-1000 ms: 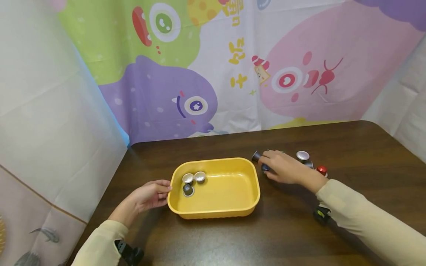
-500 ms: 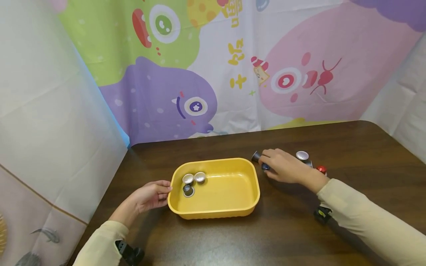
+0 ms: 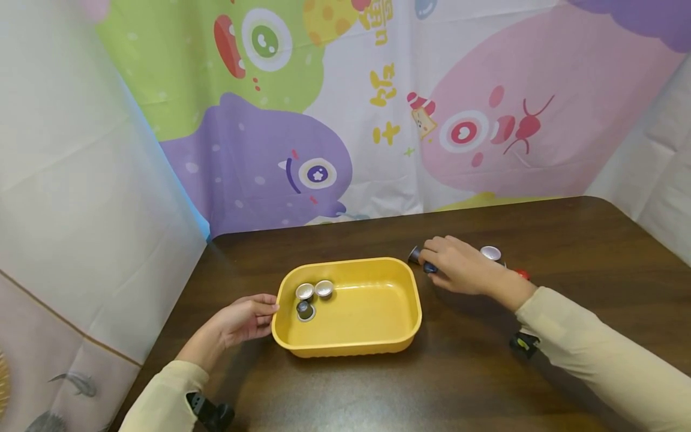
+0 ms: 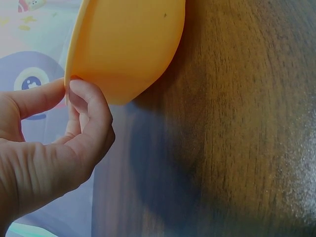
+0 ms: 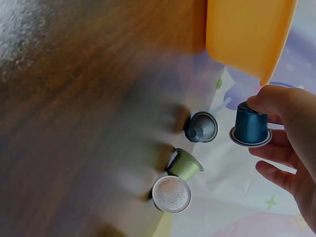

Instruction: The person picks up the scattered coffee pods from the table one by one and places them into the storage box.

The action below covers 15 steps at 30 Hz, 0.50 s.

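My left hand [image 3: 245,319] pinches the left rim of a yellow plastic basin [image 3: 351,349] between thumb and fingers; the left wrist view shows the grip closely. Right of the basin, my right hand [image 3: 459,265] holds a blue coffee capsule [image 5: 251,126] between thumb and fingers. In the right wrist view it hangs above the tabletop, wide rim down. A dark grey capsule [image 5: 201,127] lies beside it, then a green capsule [image 5: 185,164] against a silver-lidded capsule [image 5: 171,194]. Inside the basin's left end sit two capsules lid up [image 3: 324,288] and a dark capsule [image 3: 305,310] lid down.
A red capsule [image 3: 522,273] shows partly behind the right wrist. The brown wooden table [image 3: 345,396] ends at the back against a cartoon-printed curtain [image 3: 378,180]. White cloth [image 3: 81,150] hangs along the left side.
My right hand has risen slightly with the blue capsule, and its wrist now covers more of the red capsule. The left hand keeps its hold on the basin rim.
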Each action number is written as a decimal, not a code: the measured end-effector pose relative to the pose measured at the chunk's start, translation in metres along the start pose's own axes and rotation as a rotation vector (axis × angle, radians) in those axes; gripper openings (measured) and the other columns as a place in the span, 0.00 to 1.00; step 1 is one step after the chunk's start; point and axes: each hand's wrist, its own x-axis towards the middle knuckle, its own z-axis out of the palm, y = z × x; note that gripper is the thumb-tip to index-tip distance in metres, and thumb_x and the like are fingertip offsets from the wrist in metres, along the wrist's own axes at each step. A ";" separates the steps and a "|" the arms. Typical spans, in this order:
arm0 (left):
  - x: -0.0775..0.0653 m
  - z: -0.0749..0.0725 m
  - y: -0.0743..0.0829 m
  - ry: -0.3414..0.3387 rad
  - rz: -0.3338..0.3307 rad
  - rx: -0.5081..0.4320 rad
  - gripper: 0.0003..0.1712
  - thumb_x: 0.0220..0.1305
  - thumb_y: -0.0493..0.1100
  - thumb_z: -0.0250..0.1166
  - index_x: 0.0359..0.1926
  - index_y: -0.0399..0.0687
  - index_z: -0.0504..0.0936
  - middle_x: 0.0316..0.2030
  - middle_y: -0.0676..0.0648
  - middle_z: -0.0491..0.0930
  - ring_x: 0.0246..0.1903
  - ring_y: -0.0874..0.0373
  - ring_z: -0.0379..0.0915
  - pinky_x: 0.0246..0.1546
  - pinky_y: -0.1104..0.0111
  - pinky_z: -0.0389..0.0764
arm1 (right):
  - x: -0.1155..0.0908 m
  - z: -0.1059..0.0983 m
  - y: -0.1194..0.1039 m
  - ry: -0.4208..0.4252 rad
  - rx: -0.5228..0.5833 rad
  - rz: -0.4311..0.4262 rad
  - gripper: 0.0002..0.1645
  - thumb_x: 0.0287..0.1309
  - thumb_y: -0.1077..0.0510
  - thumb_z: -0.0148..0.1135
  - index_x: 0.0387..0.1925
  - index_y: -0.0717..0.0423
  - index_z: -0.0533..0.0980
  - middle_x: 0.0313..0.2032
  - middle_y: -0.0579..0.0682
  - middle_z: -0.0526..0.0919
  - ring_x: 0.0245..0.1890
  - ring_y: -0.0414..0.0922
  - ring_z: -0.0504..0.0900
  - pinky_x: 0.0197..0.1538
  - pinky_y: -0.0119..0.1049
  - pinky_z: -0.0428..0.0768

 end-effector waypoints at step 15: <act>-0.001 0.000 0.000 -0.010 0.003 -0.007 0.04 0.68 0.35 0.51 0.42 0.45 0.71 0.29 0.55 0.78 0.30 0.65 0.75 0.36 0.73 0.80 | 0.012 -0.012 0.003 0.019 -0.010 -0.038 0.16 0.42 0.58 0.73 0.34 0.55 0.76 0.30 0.47 0.75 0.33 0.45 0.73 0.35 0.38 0.71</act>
